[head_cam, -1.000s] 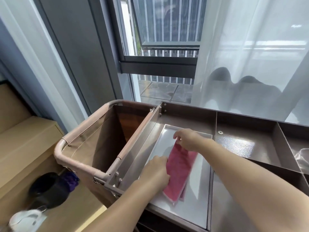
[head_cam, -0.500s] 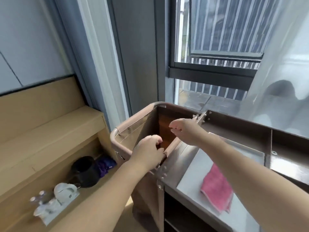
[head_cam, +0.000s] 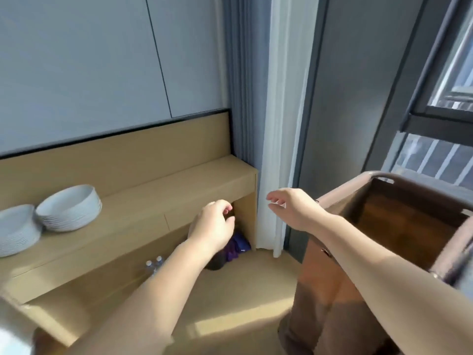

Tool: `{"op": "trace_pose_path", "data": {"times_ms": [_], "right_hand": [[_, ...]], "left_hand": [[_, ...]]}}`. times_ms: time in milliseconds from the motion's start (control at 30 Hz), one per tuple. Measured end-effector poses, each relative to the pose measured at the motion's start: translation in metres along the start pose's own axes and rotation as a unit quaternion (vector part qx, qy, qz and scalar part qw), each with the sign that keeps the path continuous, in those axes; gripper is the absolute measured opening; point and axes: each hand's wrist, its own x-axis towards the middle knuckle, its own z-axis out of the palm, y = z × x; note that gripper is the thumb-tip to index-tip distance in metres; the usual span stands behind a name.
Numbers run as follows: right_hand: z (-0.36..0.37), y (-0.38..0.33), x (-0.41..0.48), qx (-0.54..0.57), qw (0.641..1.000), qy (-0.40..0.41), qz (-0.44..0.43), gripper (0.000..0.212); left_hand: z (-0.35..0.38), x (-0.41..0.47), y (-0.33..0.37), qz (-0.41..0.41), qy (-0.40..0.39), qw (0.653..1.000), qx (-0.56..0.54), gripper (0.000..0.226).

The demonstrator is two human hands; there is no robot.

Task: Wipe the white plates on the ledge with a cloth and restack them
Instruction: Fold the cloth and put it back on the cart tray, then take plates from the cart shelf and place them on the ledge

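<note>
wooden desk [head_cam: 153, 196] has swung into view, white plates [head_cam: 69, 208] stacked at nine o'clock; left hand [head_cam: 212, 226] loosely curled, right hand [head_cam: 291, 206] spread, both empty, cloth left on the cart [head_cam: 332, 290], so no wiping yet.

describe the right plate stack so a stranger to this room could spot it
Find the long wooden ledge along the grey wall. At its left end stand two stacks of white plates; take the right stack, nearer the white curtain. It shows whole, while the left stack is cut by the picture's edge.
</note>
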Motion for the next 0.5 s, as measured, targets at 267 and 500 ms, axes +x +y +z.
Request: {"op": "trace_pose_path", "data": {"times_ms": [267, 500], "right_hand": [[0.09, -0.095, 0.087, 0.019, 0.996, -0.05, -0.075, 0.039], [0.171, -0.146, 0.174, 0.073, 0.985, -0.107, -0.118, 0.05]], "left_hand": [[-0.073, 0.023, -0.132, -0.078, 0.054, 0.995, 0.033, 0.027], [-0.106, 0.046, -0.248, -0.19, 0.115, 0.975, 0.026, 0.034]]}}
